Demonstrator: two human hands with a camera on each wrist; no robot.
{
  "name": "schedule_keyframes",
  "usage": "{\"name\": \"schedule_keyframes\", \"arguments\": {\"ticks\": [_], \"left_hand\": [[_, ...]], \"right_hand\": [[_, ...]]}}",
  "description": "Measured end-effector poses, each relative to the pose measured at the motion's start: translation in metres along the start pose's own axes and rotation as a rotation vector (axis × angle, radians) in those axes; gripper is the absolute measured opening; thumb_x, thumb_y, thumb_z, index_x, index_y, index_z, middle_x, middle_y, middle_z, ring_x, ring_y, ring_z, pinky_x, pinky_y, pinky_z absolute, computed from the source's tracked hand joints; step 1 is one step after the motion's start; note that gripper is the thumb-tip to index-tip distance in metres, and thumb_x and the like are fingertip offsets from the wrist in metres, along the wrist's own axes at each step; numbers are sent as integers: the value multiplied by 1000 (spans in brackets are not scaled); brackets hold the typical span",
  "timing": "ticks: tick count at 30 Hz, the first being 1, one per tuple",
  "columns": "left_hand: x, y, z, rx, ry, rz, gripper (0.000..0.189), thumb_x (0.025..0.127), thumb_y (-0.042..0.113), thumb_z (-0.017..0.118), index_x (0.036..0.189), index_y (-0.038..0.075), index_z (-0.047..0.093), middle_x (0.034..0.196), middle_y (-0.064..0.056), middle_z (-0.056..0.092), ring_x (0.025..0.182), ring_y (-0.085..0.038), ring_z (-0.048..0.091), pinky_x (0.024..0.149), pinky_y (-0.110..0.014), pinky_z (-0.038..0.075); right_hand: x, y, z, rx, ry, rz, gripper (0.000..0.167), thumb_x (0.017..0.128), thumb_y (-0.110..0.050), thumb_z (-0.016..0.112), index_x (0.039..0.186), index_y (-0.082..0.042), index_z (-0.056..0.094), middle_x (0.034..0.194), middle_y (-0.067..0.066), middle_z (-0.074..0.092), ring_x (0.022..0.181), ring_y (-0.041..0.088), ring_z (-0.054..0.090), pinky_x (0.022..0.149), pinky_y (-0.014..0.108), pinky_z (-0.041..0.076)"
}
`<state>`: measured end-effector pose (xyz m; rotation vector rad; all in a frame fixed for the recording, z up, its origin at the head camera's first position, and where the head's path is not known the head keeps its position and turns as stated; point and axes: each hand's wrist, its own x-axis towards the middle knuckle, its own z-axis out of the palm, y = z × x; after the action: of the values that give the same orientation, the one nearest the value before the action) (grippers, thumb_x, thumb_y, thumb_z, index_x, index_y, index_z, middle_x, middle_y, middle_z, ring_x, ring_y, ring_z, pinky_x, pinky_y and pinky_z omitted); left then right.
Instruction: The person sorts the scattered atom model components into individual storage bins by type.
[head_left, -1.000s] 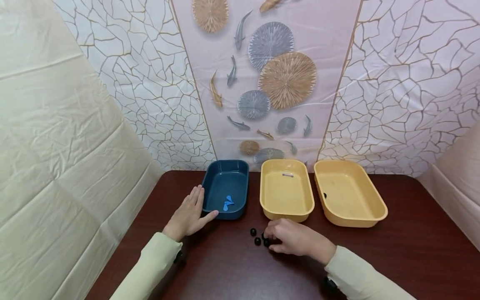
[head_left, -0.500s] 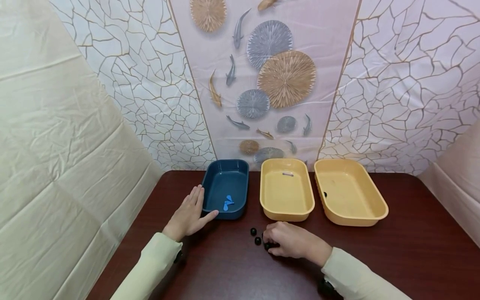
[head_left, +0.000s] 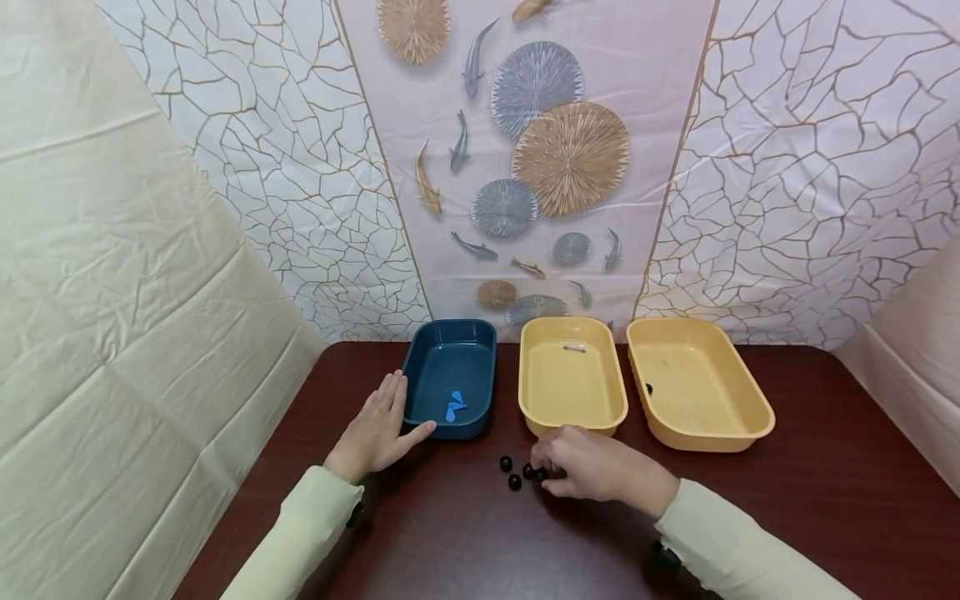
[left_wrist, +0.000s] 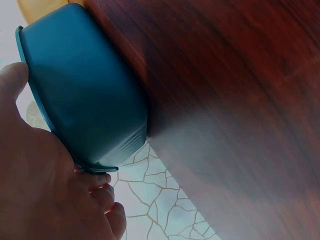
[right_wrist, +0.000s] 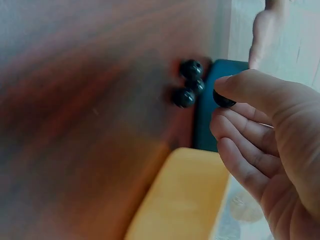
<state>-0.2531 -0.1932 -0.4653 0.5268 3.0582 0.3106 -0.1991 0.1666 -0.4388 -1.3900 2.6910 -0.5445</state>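
The right hand [head_left: 598, 465], pinching a glossy black, round, plastic-looking bead [right_wrist: 224, 101], should grip it centrally; the left hand [head_left: 375, 433], thumb spread, touches the rectangular blue plastic tray [head_left: 459, 431].

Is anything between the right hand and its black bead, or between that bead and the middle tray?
Nothing visible at the hand: the right hand pinches the bead directly. Toward the middle tray, only its own raised near wall stands in the way; the other three beads lie off to the left.
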Motion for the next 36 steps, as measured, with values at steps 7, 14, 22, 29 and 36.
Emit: {"name": "schedule_keyframes", "arguments": {"ticks": [7,14,22,29,36], "left_hand": [[0,0,0,-3,16,6,99,103,64,51,166,-5,19,176,-24,17,164,-45,17,130,-61,25],[0,1,-1,-1,20,9,98,103,63,50,166,-6,20,175,-25,18,163,-45,17,130,-61,25],[-1,1,-1,2,16,7,98,103,63,50,166,-6,19,176,-25,17,164,-45,17,131,-60,24],[-4,2,-3,-15,-13,2,102,103,66,50,166,-6,14,177,-24,12,165,-44,12,132,-60,21],[-3,2,-3,-23,6,5,101,103,65,50,166,-7,17,176,-25,15,164,-45,14,131,-61,22]], "right_hand": [[-5,-1,-28,-36,58,-14,9,87,-6,80,94,-11,75,86,-3,69,75,3,63,65,14,52],[-12,-1,-59,-120,138,-57,12,85,-4,80,91,-11,74,84,-3,67,76,4,60,66,18,53],[-20,1,-91,-171,193,-23,15,82,-4,81,93,-13,75,85,-5,67,79,6,61,70,23,56],[-28,3,-122,-235,249,-52,17,81,-1,80,91,-13,74,84,-7,66,77,5,60,66,23,55],[-40,15,-145,-292,291,21,19,79,-2,82,87,-16,72,79,-10,61,72,0,56,63,22,52]]}}
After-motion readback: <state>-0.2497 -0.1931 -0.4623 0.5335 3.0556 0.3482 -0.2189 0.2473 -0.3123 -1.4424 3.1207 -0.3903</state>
